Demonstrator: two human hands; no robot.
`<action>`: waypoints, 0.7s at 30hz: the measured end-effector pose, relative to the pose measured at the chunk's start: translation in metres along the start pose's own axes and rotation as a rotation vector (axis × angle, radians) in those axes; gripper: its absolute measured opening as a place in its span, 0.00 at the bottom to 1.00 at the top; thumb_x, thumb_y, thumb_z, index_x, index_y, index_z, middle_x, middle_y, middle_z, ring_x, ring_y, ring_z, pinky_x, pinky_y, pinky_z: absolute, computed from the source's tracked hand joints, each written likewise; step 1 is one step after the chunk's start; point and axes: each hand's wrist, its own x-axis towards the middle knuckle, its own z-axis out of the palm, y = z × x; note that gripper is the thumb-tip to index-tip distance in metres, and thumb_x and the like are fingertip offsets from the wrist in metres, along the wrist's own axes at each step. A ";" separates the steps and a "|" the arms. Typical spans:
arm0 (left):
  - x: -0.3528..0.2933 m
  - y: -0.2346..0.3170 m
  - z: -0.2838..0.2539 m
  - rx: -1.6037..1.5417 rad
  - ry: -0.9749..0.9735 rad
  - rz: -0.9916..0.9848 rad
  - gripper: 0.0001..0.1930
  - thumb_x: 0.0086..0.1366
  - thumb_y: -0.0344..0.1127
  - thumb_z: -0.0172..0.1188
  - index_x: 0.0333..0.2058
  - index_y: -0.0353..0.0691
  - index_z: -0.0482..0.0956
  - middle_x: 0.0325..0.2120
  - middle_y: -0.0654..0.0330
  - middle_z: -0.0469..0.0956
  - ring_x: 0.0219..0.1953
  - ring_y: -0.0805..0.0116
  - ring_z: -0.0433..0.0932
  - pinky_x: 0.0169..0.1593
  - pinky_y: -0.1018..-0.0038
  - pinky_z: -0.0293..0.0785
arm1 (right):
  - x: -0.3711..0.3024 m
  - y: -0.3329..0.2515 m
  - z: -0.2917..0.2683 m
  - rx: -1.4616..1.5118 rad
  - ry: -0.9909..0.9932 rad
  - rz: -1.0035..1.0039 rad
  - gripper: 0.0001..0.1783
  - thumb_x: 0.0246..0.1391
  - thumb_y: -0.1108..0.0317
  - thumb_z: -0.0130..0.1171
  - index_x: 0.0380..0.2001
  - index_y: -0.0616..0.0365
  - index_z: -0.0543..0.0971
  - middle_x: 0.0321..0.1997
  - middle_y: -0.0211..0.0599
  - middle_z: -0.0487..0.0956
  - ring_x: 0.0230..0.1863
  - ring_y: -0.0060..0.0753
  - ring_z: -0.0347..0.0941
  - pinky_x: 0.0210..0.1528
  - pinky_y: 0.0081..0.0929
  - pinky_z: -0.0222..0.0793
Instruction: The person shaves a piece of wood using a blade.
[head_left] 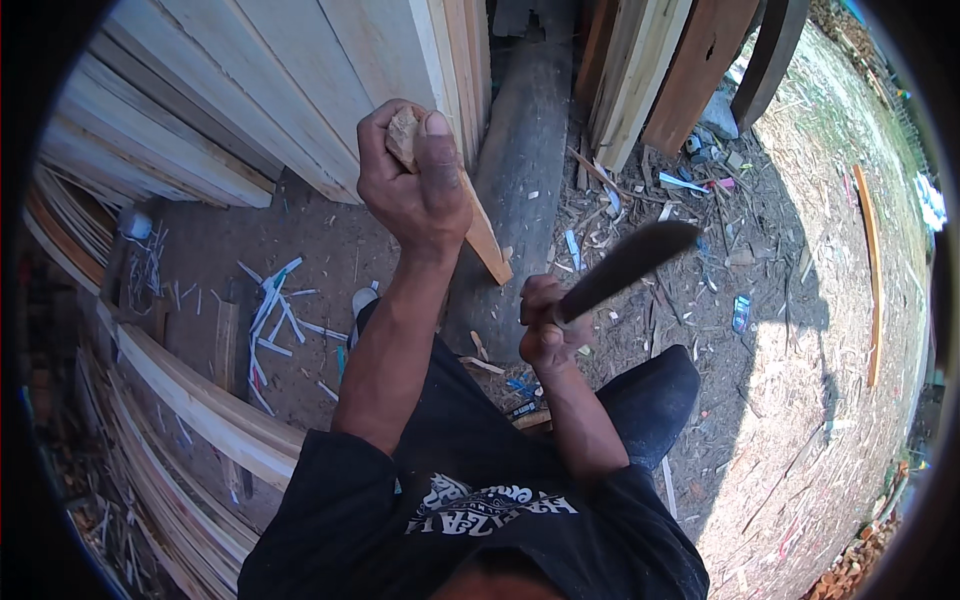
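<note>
My left hand [420, 180] is closed in a fist, thumb on top, around a tan piece of wood [403, 138] whose rough end shows between the fingers. Below the wrist, an orange-brown length of wood [490, 250] slants down against a thick grey log [520, 150]; the hand hides whether the two are one piece. In my right hand [550, 325] is a machete [630, 265], gripped by its handle. Its broad dark blade points up and to the right, over the littered ground and apart from the wood.
Tall pale planks [290, 80] lean beyond my left hand, and more boards [640, 90] stand right of the log. Long bent strips [200, 390] lie at the left. White scraps [275, 310] and wood chips litter the dirt. One thin slat [868, 270] lies in the sunlit area.
</note>
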 end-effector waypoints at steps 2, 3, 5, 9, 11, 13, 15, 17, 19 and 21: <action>0.000 0.004 0.010 -0.026 -0.029 0.041 0.18 0.63 0.45 0.55 0.37 0.32 0.69 0.19 0.59 0.71 0.18 0.72 0.71 0.25 0.75 0.72 | -0.099 0.090 -0.049 -0.531 -0.200 1.033 0.28 0.61 0.43 0.46 0.22 0.57 0.73 0.11 0.28 0.64 0.13 0.24 0.58 0.21 0.29 0.61; -0.003 0.000 0.003 0.000 -0.038 0.062 0.18 0.63 0.45 0.56 0.37 0.32 0.69 0.19 0.59 0.71 0.18 0.72 0.71 0.25 0.75 0.72 | -0.109 0.086 -0.041 -0.452 -0.153 1.158 0.28 0.61 0.42 0.45 0.24 0.58 0.73 0.12 0.28 0.64 0.12 0.24 0.58 0.20 0.28 0.61; 0.010 0.009 0.000 -0.052 -0.037 0.011 0.19 0.62 0.46 0.56 0.37 0.32 0.69 0.19 0.59 0.71 0.19 0.72 0.71 0.25 0.74 0.73 | -0.093 0.081 -0.028 -0.361 -0.082 1.264 0.29 0.61 0.42 0.45 0.25 0.59 0.73 0.12 0.28 0.64 0.11 0.24 0.58 0.19 0.27 0.60; 0.000 0.007 -0.006 -0.088 -0.014 -0.049 0.19 0.62 0.46 0.56 0.37 0.32 0.69 0.19 0.59 0.71 0.18 0.72 0.71 0.25 0.74 0.73 | -0.041 0.040 -0.027 0.277 0.119 1.524 0.30 0.61 0.39 0.44 0.29 0.60 0.72 0.12 0.28 0.64 0.12 0.21 0.60 0.19 0.27 0.60; -0.001 0.002 -0.009 -0.055 -0.020 -0.033 0.19 0.62 0.46 0.56 0.37 0.32 0.69 0.19 0.58 0.72 0.18 0.72 0.72 0.24 0.75 0.73 | 0.005 -0.004 -0.010 -0.003 -0.062 1.237 0.28 0.60 0.41 0.49 0.28 0.61 0.71 0.13 0.27 0.63 0.13 0.18 0.60 0.17 0.20 0.56; -0.003 0.005 -0.005 -0.039 -0.010 -0.027 0.18 0.63 0.46 0.56 0.37 0.33 0.69 0.19 0.59 0.71 0.18 0.72 0.72 0.24 0.76 0.73 | 0.042 -0.050 0.007 -0.004 -0.042 0.670 0.31 0.60 0.39 0.46 0.28 0.61 0.70 0.15 0.30 0.66 0.14 0.20 0.61 0.18 0.20 0.57; -0.004 0.013 -0.001 -0.036 -0.015 -0.028 0.18 0.63 0.46 0.55 0.37 0.33 0.69 0.19 0.59 0.71 0.18 0.72 0.72 0.24 0.75 0.73 | 0.035 -0.044 0.017 0.088 0.010 0.109 0.33 0.59 0.37 0.44 0.29 0.62 0.70 0.18 0.34 0.70 0.16 0.23 0.63 0.19 0.22 0.58; -0.003 0.015 0.002 -0.044 -0.025 -0.028 0.18 0.63 0.45 0.55 0.37 0.33 0.69 0.19 0.60 0.71 0.18 0.72 0.71 0.25 0.75 0.73 | -0.040 0.016 -0.009 -0.218 -0.049 0.190 0.33 0.60 0.37 0.43 0.28 0.62 0.71 0.18 0.36 0.71 0.17 0.27 0.65 0.24 0.30 0.62; -0.004 0.017 0.003 -0.047 -0.037 -0.014 0.18 0.63 0.45 0.55 0.36 0.32 0.69 0.18 0.59 0.71 0.18 0.72 0.71 0.25 0.75 0.72 | -0.110 0.079 -0.034 -0.658 -0.134 0.820 0.29 0.62 0.41 0.41 0.25 0.58 0.71 0.16 0.32 0.69 0.13 0.29 0.63 0.21 0.30 0.61; -0.003 0.013 -0.004 -0.062 -0.048 -0.021 0.18 0.63 0.45 0.55 0.36 0.32 0.69 0.18 0.59 0.71 0.18 0.72 0.71 0.25 0.75 0.72 | -0.102 0.073 -0.031 -0.427 -0.068 1.162 0.28 0.62 0.41 0.42 0.25 0.57 0.71 0.15 0.31 0.67 0.12 0.28 0.61 0.20 0.30 0.61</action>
